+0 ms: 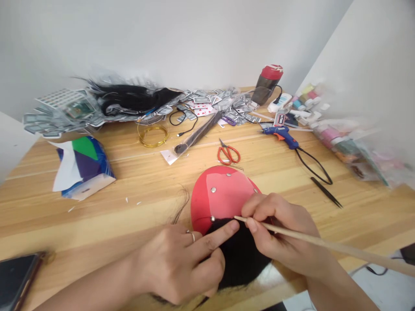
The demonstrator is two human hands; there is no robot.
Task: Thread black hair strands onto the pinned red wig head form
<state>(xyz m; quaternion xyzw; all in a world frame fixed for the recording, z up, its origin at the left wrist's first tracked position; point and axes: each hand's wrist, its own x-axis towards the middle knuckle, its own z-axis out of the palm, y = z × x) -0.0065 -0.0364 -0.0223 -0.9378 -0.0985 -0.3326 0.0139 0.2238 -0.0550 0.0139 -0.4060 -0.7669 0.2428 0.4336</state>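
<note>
A red rounded piece (223, 194) with several silver studs lies at the table's front, and black hair-like material (244, 255) covers its near part. My left hand (191, 259) rests on the black material, its index finger stretched along the upper edge and its other fingers curled on it. What the curled fingertips grip underneath is hidden. In my right hand (282, 229) a long thin wooden stick (311, 239) is pinched between thumb and fingers. The stick's tip touches or nearly touches the border between red and black, beside my left index fingertip.
Red-handled scissors (228, 153), a blue glue gun (281, 134) with a cord, and black tweezers (326, 192) lie beyond my hands. A tissue pack (84, 168) and a phone (19, 280) are at left. Gold wire (153, 136), black hair (132, 97) and scattered cards line the back.
</note>
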